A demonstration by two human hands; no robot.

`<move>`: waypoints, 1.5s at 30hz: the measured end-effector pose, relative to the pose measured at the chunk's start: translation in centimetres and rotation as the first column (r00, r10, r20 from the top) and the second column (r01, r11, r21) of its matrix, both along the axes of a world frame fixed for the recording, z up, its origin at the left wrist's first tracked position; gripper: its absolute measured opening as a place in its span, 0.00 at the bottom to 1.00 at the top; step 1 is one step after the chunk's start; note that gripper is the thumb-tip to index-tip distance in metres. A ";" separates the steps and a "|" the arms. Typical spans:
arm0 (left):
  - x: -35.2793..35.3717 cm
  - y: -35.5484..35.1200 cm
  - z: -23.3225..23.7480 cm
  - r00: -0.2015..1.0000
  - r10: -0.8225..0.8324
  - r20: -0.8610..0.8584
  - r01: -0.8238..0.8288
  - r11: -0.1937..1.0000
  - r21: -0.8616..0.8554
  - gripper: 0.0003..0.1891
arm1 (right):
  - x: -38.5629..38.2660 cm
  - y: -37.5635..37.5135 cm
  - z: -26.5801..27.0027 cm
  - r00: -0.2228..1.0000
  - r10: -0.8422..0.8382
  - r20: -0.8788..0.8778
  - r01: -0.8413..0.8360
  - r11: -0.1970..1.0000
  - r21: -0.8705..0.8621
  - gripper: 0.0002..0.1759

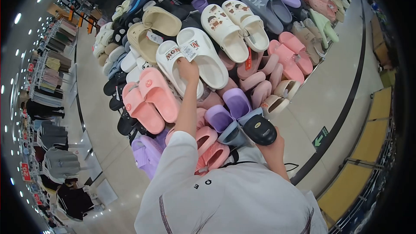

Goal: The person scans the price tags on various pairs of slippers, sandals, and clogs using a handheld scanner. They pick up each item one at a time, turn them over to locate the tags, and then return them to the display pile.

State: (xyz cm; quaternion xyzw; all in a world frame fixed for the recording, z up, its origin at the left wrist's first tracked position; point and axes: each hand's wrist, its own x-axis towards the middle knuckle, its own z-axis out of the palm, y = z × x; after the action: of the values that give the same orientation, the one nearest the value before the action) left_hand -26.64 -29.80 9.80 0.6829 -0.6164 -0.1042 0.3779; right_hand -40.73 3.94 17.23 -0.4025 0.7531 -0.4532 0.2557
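My left hand [188,70] reaches over a pair of white slippers [212,67] with lettering on their straps. Its fingers close at the lower edge of a white paper tag [190,52] on that pair. In my right hand [274,147] is a black barcode scanner [260,130], held low near my body, beside purple slippers [234,104] and a blue-grey one below them. Pink slippers [151,99] lie left of my left arm. Beige slippers [161,21] are just beyond the white pair, and white slippers with cartoon figures [223,30] are to its right.
Slippers of several colours cover the display. Clothing racks [56,147] line the left side beyond the tiled floor [104,117]. At right are yellow panels [362,147] on a metal rack and a green arrow floor sign [320,138]. A thin black cord [292,166] loops by my right wrist.
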 end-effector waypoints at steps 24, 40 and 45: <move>-8.5 7.6 6.6 0.814 -0.581 0.019 0.539 0.767 0.349 0.27 | -7.7 -0.8 0.9 0.999 -0.050 0.014 0.048 0.991 0.128 0.21; -18.4 -4.5 0.7 0.968 -0.213 -0.134 0.239 0.945 0.223 0.32 | -22.7 -1.9 0.7 0.994 -0.098 -0.040 0.102 0.986 0.130 0.21; -18.5 -3.7 0.8 0.906 -0.180 -0.384 0.150 0.983 -0.106 0.24 | -25.7 -2.8 1.3 0.998 -0.055 0.018 0.052 0.993 0.105 0.21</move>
State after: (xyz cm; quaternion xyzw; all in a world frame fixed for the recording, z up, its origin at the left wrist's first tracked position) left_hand -45.16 -33.51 10.60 0.5793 -0.5872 -0.2475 0.5083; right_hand -66.48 1.15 18.52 -0.3633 0.7837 -0.4239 0.2723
